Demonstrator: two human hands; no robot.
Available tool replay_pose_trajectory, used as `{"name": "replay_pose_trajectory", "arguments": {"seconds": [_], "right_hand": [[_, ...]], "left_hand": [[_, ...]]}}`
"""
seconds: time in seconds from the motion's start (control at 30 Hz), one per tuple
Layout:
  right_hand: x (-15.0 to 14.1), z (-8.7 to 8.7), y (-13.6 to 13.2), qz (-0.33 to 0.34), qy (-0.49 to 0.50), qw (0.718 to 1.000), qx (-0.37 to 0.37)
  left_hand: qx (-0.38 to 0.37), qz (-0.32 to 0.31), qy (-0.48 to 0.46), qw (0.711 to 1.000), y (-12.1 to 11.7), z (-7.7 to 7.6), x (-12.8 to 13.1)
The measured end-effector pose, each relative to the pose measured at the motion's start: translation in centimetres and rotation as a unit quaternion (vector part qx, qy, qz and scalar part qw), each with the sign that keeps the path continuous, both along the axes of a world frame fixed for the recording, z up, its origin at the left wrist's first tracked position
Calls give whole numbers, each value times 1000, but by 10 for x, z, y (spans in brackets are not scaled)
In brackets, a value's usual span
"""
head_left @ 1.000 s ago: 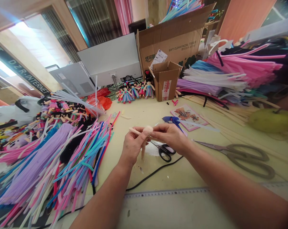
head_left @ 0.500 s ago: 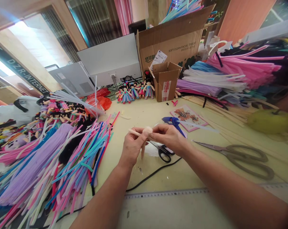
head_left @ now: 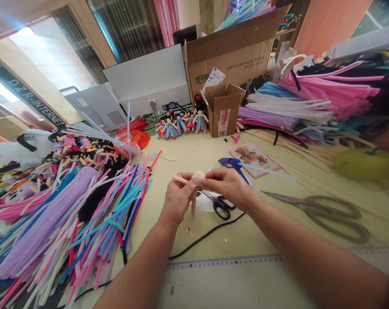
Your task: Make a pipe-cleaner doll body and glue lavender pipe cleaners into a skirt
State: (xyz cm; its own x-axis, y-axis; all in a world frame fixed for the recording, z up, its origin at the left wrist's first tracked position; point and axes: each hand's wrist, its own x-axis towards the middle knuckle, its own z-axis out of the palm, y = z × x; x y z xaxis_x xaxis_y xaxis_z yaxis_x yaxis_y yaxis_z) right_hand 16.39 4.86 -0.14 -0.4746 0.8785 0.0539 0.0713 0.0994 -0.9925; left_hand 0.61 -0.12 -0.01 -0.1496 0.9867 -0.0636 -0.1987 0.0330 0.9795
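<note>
Both hands meet over the middle of the table around a cream pipe-cleaner figure [head_left: 198,176] with a round, ball-like top. My left hand [head_left: 180,193] is closed on it, thumb pressed near the ball; one fuzzy length sticks out to the left and another hangs below. From the right, my right hand [head_left: 224,182] pinches the same piece with thumb and forefinger. Partly behind the hands lie small black-handled scissors [head_left: 221,207]. A blue glue gun [head_left: 236,165] rests just beyond my right hand. The fingers hide part of the piece.
Bundles of coloured pipe cleaners [head_left: 49,223] cover the left side. Large scissors [head_left: 329,210] and a green apple-like fruit [head_left: 364,165] lie right. Finished dolls [head_left: 181,122] stand beside a small cardboard box [head_left: 224,111]. A black cord [head_left: 207,235] and a ruler [head_left: 226,262] cross the front.
Almost nothing differs. Both hands keep their hold on the cream piece at the same spot, with only a very slight shift of the fingers and the view.
</note>
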Motion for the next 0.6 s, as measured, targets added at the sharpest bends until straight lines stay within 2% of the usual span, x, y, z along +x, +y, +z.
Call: {"name": "replay_pose_trajectory", "arguments": {"seconds": [0.2, 0.4, 0.6], "right_hand": [[0, 3, 0, -14, -7, 1000, 14], [-1, 8, -3, -23, 13, 1000, -11], [1, 5, -1, -12, 39, 999, -35]], "left_hand": [[-3, -1, 9, 1000, 0, 1, 1], [9, 0, 5, 1000, -1, 2, 2], [6, 0, -1, 1000, -1, 3, 1]]}}
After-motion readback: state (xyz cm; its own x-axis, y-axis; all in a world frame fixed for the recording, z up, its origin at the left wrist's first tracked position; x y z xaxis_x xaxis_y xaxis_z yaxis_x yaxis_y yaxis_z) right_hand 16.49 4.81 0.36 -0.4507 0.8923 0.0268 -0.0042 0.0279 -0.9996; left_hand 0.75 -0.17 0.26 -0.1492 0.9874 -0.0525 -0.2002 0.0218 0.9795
